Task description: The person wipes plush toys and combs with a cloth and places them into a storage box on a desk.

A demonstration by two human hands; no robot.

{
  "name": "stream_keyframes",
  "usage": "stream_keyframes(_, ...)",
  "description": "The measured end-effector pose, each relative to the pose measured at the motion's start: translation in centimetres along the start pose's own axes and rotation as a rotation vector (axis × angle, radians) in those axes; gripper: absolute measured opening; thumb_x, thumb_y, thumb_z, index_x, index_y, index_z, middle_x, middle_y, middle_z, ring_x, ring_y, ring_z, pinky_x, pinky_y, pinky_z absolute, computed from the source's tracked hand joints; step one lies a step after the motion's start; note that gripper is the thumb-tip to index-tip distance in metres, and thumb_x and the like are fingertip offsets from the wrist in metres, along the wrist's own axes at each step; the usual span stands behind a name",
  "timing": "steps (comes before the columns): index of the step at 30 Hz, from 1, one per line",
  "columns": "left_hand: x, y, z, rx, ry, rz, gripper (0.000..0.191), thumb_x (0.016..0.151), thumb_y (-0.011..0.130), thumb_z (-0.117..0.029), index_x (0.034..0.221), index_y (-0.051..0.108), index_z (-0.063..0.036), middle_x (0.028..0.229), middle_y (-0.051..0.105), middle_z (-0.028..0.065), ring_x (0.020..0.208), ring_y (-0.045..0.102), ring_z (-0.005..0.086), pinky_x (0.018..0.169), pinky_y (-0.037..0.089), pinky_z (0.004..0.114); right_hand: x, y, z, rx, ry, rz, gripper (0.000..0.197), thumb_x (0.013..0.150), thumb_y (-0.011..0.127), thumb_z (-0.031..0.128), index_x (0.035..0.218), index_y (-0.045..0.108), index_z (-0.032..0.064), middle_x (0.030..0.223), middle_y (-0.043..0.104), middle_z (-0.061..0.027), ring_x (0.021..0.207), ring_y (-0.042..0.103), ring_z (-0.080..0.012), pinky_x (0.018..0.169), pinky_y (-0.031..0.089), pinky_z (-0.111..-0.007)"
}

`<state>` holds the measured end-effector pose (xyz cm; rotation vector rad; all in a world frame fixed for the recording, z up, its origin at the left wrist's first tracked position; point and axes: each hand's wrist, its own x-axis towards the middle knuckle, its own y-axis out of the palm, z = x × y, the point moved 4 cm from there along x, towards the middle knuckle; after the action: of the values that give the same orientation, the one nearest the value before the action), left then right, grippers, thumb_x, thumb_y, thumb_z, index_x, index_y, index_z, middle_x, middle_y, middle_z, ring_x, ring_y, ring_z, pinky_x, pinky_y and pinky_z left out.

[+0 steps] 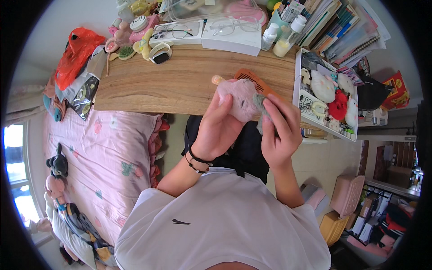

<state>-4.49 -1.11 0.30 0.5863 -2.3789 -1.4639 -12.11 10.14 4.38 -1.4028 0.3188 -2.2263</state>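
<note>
A fluffy pink plush [239, 101] rests in my left hand [217, 130], the thumb pressed on its front and the palm beneath it. My right hand [281, 130] pinches a grey-green fuzzy piece [259, 101] against the plush's right side; whether the two are joined I cannot tell. At the plush's upper left a small pale orange rounded piece [217, 80] shows. Just behind the plush, an orange-brown comb [258, 82] lies on the wooden desk [162, 84], partly covered by the plush and my right fingers.
A white tray [297, 81] of plush trinkets stands at the desk's right. Along the back are eyeglasses [224, 27] on a white box [233, 44], two bottles [285, 42] and books [330, 27]. A smartwatch [161, 55] and hairbrush [126, 53] lie at the left. A bed [108, 162] flanks me.
</note>
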Motion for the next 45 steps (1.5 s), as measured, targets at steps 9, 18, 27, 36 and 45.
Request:
stream_keyframes(9, 0.0, 0.5, -0.2, -0.009, -0.013, 0.055, 0.048, 0.106, 0.05, -0.031, 0.148, 0.033, -0.0151, 0.147, 0.047, 0.011, 0.139, 0.043, 0.0297, 0.116, 0.037, 0.047, -1.1, 0.3, 0.9, 0.044, -0.126, 0.09, 0.035, 0.078, 0.071, -0.006, 0.111, 0.073, 0.0026, 0.117, 0.069, -0.0091, 0.096, 0.062, -0.0297, 0.083, 0.053, -0.038)
stream_keyframes(18, -0.2, 0.4, 0.4, -0.224, -0.032, 0.024, 0.04, 0.109, 0.036, -0.037, 0.145, 0.037, -0.0186, 0.144, 0.05, 0.0131, 0.137, 0.046, 0.0317, 0.114, 0.037, 0.052, 0.4, 0.6, 1.0, -0.055, -0.063, 0.103, 0.035, 0.078, 0.071, -0.005, 0.113, 0.072, 0.0009, 0.117, 0.07, -0.0101, 0.097, 0.061, -0.0293, 0.082, 0.053, -0.037)
stream_keyframes(27, -0.3, 0.6, 0.6, -0.139, -0.029, 0.032, 0.043, 0.11, 0.031, -0.041, 0.145, 0.036, -0.017, 0.143, 0.049, 0.0113, 0.132, 0.049, 0.0305, 0.112, 0.04, 0.047, 1.1, -0.7, 1.9, -0.043, -0.195, 0.024, 0.036, 0.076, 0.073, -0.004, 0.111, 0.073, -0.0007, 0.116, 0.071, -0.0085, 0.094, 0.062, -0.03, 0.081, 0.053, -0.037)
stream_keyframes(36, -0.2, 0.4, 0.6, -0.071, -0.07, 0.077, 0.048, 0.111, 0.029, -0.038, 0.154, 0.031, -0.0175, 0.15, 0.045, 0.0144, 0.138, 0.044, 0.032, 0.117, 0.035, 0.044, 0.0, 1.0, 1.9, 0.047, -0.11, 0.175, 0.036, 0.074, 0.073, -0.003, 0.109, 0.073, 0.001, 0.116, 0.071, -0.0089, 0.095, 0.061, -0.0288, 0.082, 0.053, -0.038)
stream_keyframes(45, -0.6, 1.0, 1.5, -0.091, -0.14, 0.097, 0.05, 0.109, 0.036, -0.036, 0.155, 0.033, -0.0146, 0.142, 0.05, 0.0051, 0.13, 0.049, 0.0204, 0.113, 0.036, 0.039, 1.9, 0.9, 1.3, -0.042, -0.115, 0.101, 0.036, 0.075, 0.072, -0.002, 0.11, 0.074, 0.0025, 0.118, 0.071, -0.0068, 0.096, 0.061, -0.0276, 0.082, 0.052, -0.038)
